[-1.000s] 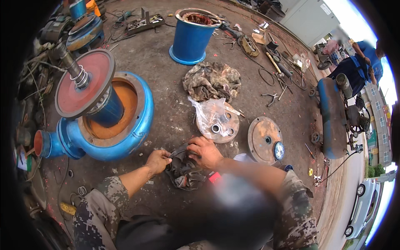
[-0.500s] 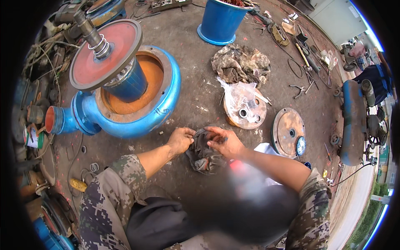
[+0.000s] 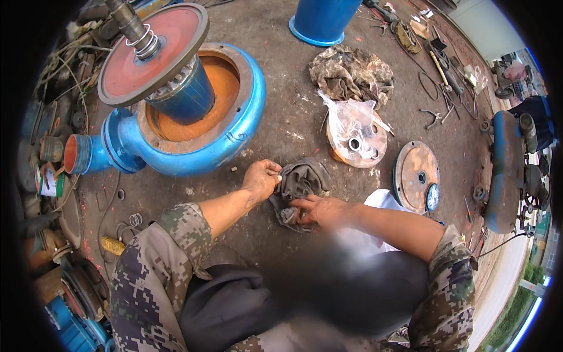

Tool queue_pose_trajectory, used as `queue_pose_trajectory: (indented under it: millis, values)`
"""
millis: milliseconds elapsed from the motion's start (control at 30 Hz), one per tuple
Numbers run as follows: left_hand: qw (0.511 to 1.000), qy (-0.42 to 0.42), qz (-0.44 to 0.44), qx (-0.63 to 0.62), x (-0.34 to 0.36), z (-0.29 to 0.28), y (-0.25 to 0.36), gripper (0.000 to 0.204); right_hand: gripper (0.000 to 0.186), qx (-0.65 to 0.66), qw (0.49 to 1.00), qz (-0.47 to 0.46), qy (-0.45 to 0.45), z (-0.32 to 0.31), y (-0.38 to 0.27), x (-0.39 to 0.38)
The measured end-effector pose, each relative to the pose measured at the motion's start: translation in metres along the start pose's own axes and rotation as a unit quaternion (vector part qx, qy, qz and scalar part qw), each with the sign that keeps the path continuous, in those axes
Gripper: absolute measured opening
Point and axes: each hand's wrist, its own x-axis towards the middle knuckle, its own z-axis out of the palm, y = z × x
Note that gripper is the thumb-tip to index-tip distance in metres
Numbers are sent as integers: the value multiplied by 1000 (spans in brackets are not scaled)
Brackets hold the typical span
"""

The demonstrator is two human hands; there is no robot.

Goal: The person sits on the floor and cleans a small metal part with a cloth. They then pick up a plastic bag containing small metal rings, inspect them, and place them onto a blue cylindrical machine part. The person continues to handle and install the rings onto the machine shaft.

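Cloth, crumpled, partly under right hand

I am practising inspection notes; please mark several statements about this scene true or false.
1. The right hand touches the dark grey cloth. True.
2. Transparent plastic partly covers a round flange plate. True.
3. A coil spring surrounds the shaft on the reddish disc. True.
4. The reddish disc lies flat on the ground. False: it is raised over the blue pump casing.
5. The blue pump casing is right of the dark grey cloth. False: it is on the left.
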Motion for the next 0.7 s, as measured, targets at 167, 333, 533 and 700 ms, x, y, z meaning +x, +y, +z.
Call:
queue_pose_trajectory:
  millis: [167,333,533,700]
  values:
    - [995,-8,-40,-89,0,0,-4,18,53,-12,1000,21,-9,7,-1,5]
    - [995,37,27,90,-14,-4,6,29,52,157,984,-23,82,-6,14,3]
    - [997,-64,27,-27,-34,-9,30,39,46,397,899,6,185,-40,13,-5]
    - [979,-146,62,-128,-21,-12,21,36,33,528,809,10,258,-33,26,0]
